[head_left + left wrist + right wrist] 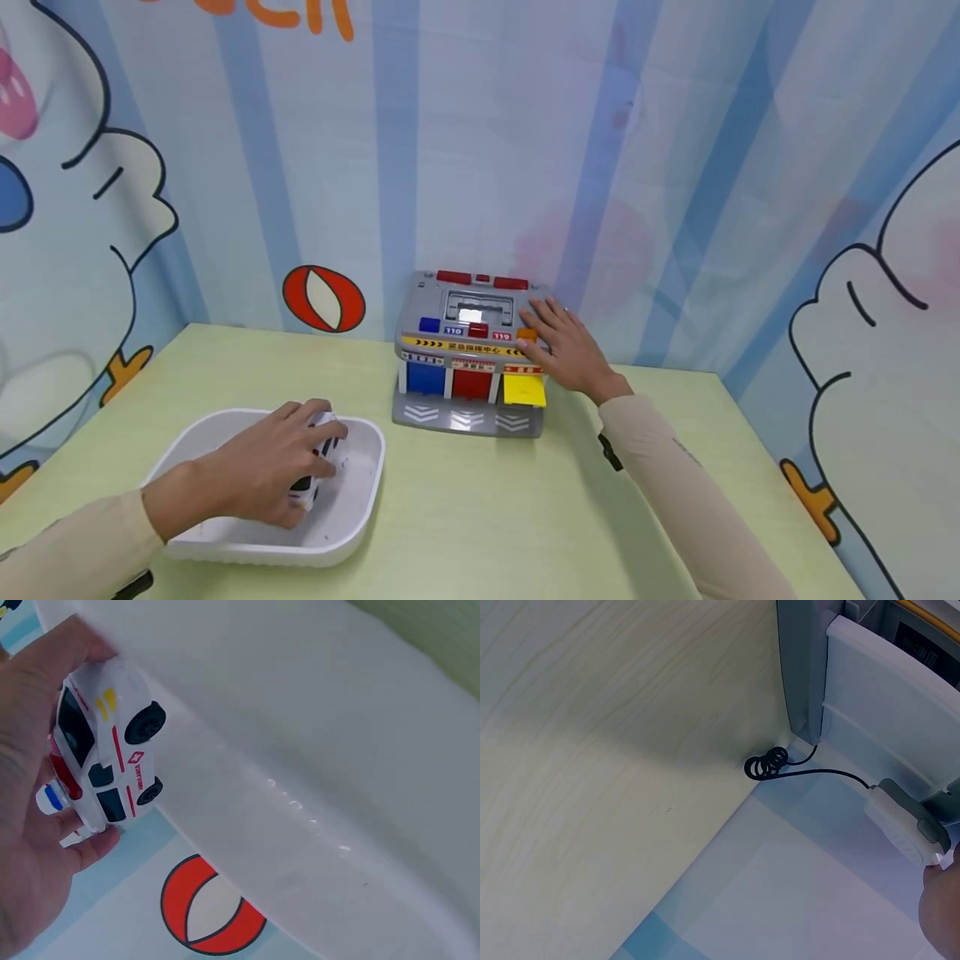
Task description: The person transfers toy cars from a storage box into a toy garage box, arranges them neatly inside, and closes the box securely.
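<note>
My left hand (258, 467) grips a white toy car (112, 750) over the white plastic tray (377, 475). The car has red stripes, black wheels and a blue-and-white roof light; its far side is hidden by the palm. The right hand (570, 350) rests with fingers spread on the top right corner of a grey toy garage (416, 308), close to its orange button (527, 334). On the garage front, the blue door (426, 378) and red door (472, 384) are down, while the yellow door (524, 389) is raised outward.
A small handset (904, 821) hangs beside the garage on a coiled black cord (769, 763). The pale wooden table (480, 508) meets a blue-striped printed curtain (480, 150) behind the garage. The tray stands left of the garage.
</note>
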Available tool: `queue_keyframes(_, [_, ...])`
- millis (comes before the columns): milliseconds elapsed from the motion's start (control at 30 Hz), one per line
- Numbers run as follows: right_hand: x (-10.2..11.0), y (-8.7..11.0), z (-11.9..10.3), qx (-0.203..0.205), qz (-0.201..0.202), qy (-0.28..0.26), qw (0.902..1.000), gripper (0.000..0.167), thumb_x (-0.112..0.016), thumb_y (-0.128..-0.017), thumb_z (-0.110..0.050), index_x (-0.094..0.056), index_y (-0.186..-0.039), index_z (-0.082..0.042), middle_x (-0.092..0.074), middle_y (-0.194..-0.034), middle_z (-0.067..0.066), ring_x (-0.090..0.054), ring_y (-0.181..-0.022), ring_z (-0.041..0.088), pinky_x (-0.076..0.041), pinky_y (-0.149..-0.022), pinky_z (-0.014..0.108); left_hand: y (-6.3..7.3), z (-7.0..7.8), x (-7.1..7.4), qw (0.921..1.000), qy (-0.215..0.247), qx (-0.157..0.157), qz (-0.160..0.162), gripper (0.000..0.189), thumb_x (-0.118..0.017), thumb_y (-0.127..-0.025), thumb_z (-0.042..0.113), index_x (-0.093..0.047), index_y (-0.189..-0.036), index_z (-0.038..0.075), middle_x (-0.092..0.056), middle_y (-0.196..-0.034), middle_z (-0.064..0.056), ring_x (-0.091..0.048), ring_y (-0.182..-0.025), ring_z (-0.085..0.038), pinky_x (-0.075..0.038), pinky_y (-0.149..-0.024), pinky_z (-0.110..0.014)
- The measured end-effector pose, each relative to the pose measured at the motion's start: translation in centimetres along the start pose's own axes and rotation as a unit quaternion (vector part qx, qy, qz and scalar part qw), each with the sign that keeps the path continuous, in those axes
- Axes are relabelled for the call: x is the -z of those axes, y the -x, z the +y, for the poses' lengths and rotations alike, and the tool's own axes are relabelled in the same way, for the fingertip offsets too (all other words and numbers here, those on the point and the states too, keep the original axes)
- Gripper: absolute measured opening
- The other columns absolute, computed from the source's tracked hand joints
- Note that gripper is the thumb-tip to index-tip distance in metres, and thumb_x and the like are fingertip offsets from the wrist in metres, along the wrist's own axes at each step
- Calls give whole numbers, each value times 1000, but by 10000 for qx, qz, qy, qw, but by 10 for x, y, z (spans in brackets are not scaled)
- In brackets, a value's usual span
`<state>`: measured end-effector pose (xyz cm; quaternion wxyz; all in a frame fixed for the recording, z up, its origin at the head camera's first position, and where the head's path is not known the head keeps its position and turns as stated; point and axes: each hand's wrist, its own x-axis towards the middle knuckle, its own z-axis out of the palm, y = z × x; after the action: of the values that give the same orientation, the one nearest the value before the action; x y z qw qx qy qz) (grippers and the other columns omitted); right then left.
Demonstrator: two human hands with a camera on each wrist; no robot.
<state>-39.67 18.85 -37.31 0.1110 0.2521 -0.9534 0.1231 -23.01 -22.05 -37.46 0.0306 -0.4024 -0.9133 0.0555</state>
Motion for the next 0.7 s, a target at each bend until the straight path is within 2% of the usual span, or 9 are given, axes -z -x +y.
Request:
queue_keyframes(300, [0,0,0,-31,-23,21,10000,69,-39,-102,-56,-27,-159,-20,-17,-169,5,-6,-157,31,-8,-126,54,-12,2,18,9987,-338,-59,381,33,-82,-72,38,-79,-104,31,-61,-131,-6,-47,-127,-42,-45,-101,-60])
queue_keyframes(700, [-1,-1,1,9,19,-14,10000,69,-40,-101,-55,-27,-159,-19,-18,-168,6,-7,-157,31,-8,-126,55,-26,9,29,9993,-128,-72,334,30,-80,-73,37,-79,-102,30,-61,-127,-5,-47,-126,-41,-46,-100,-61])
